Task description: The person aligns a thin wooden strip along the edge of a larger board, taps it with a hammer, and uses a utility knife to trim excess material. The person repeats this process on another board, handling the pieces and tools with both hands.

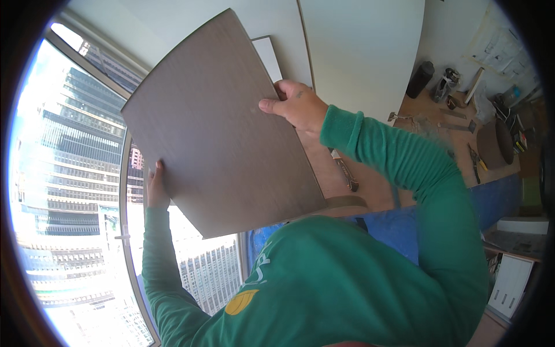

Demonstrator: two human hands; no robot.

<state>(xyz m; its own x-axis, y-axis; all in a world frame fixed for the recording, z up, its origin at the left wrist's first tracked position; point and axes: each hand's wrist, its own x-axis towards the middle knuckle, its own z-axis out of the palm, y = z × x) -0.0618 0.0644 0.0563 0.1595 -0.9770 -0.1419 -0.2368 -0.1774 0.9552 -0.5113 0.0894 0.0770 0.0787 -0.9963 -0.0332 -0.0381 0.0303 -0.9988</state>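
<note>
1 brn panel (pixel 222 133) held; bench (pixel 376 188) w/ tools (pixel 346 173), window (pixel 75 173) L.

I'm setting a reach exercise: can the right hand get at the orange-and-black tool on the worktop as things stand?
Probably not without letting go: the right hand is gripping the brown panel, though the tool shows uncovered nearby.

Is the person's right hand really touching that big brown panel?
Touching. The head view shows the right hand gripping the brown panel at its right edge, the thumb lying over its face.
</note>
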